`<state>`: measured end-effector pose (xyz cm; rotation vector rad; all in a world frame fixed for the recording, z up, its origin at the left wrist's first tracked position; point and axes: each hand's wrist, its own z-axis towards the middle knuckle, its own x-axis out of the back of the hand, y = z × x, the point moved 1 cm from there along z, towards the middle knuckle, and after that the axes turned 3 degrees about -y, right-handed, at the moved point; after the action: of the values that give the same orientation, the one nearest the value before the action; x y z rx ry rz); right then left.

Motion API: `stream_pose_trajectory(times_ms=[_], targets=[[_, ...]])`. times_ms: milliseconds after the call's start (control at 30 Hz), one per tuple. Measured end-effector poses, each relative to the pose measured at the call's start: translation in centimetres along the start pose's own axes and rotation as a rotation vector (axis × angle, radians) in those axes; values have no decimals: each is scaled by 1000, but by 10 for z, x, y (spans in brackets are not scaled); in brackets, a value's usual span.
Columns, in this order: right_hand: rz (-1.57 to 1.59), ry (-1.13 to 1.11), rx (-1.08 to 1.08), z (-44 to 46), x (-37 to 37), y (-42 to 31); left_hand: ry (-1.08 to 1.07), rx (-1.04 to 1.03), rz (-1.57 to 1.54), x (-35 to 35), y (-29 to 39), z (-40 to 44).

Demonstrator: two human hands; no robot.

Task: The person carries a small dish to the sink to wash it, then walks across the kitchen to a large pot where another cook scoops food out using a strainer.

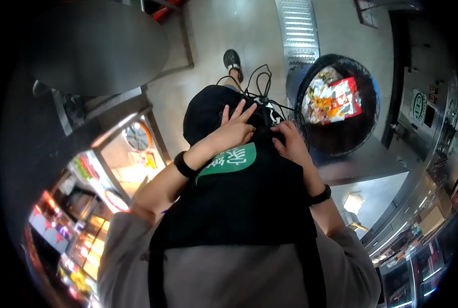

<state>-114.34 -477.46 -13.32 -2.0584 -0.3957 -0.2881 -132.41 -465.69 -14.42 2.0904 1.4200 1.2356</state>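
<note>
A black apron (pixel 239 205) with a green printed patch (pixel 229 163) covers my front. Against its middle, my left hand (pixel 234 128) rests with several fingers spread over black cloth (pixel 203 115). Its thumb and index finger come together at a small dark part. Just to the right, my right hand (pixel 290 143) has its fingers bent and pinched at the same dark spot; what both hold is hidden by the black-on-black. Loose black cords (pixel 262 84) loop out above the hands, beside a small black-and-white piece (pixel 274 114).
A round black bin (pixel 337 141) with food scraps and a red-and-white packet (pixel 344 97) stands close on my right. Ahead, a metal grate (pixel 298 31) runs along the tiled floor (pixel 229 25). A large dark round shape (pixel 95 46) is at upper left. Steel counters (pixel 419 123) stand right.
</note>
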Motion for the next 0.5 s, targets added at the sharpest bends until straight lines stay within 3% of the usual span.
stream_pose_trajectory(times_ms=[267, 500], targets=[[-13, 131, 44, 123, 55, -71, -78, -186, 105, 184, -34, 60], [85, 226, 11, 194, 95, -90, -102, -277, 113, 272, -53, 115]])
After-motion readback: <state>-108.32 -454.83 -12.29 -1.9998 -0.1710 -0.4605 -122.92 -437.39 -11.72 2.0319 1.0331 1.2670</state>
